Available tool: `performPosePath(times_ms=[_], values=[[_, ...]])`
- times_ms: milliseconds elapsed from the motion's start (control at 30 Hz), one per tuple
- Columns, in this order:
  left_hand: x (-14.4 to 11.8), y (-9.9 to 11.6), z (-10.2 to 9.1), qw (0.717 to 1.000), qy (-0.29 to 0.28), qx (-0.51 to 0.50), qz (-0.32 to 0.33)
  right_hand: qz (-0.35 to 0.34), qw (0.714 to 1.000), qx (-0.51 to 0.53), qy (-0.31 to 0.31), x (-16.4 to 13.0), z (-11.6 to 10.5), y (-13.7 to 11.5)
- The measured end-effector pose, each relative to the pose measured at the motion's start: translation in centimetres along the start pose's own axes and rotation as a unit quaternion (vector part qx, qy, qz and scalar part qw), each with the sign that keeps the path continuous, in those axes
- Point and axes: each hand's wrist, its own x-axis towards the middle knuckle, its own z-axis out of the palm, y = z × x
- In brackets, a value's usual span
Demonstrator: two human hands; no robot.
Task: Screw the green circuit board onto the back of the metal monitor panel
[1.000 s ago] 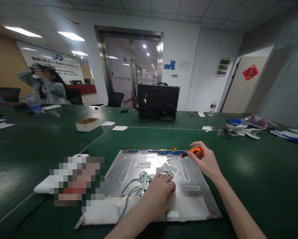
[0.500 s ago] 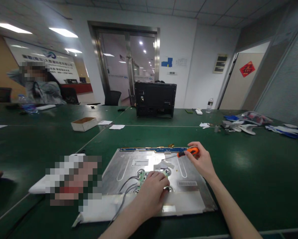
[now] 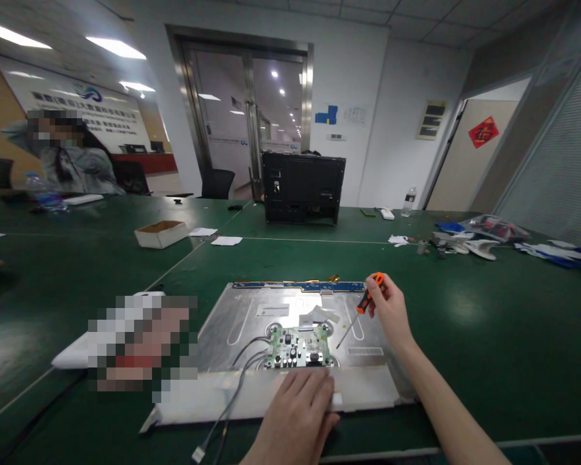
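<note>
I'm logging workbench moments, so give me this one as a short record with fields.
Left hand: resting on the pale strip along the near edge of the metal-backed panel
Right hand: holding an orange-and-black screwdriver, shaft angled down
Screwdriver tip: above or on the panel; contact unclear
Circuit board: green, on the panel, cables at its left
Surface: green table
Beyond: black monitor-like casing; open box
</note>
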Motion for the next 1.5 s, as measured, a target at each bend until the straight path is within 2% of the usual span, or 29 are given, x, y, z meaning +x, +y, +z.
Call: performPosePath(times_ms=[100, 267, 400, 567, 733, 1100, 1500], values=[[-0.3, -0.4, 0.7, 0.999, 0.001, 0.038, 0.028, -0.022, 0.998, -0.046, -0.024, -0.2, 0.9, -0.5], [-0.6, -1.0, 1.4, 0.996, 0.005, 0.076, 0.049, -0.117, 0.976, -0.177, -0.055, -0.6, 3.9, -2.4], [-0.9, -1.1, 1.8, 0.993, 0.001, 0.099, 0.057, -0.129, 0.971, -0.192, -0.066, -0.8, 5.6, -2.7], [-1.0, -1.4, 2.2, 0.989, -0.001, 0.125, 0.075, -0.116, 0.981, -0.155, -0.028, -1.2, 5.1, -1.9], [-0.9, -1.4, 2.3, 0.989, -0.011, 0.13, 0.075, -0.111, 0.984, -0.142, 0.01, -1.7, 4.4, -2.1], [-0.9, -1.3, 2.1, 0.993, -0.028, 0.098, 0.058, -0.141, 0.975, -0.173, -0.015, -2.0, 4.7, -1.6], [-0.7, -1.5, 2.3, 0.99, -0.007, 0.124, 0.073, -0.153, 0.97, -0.188, -0.026, -2.1, 4.6, -1.3]])
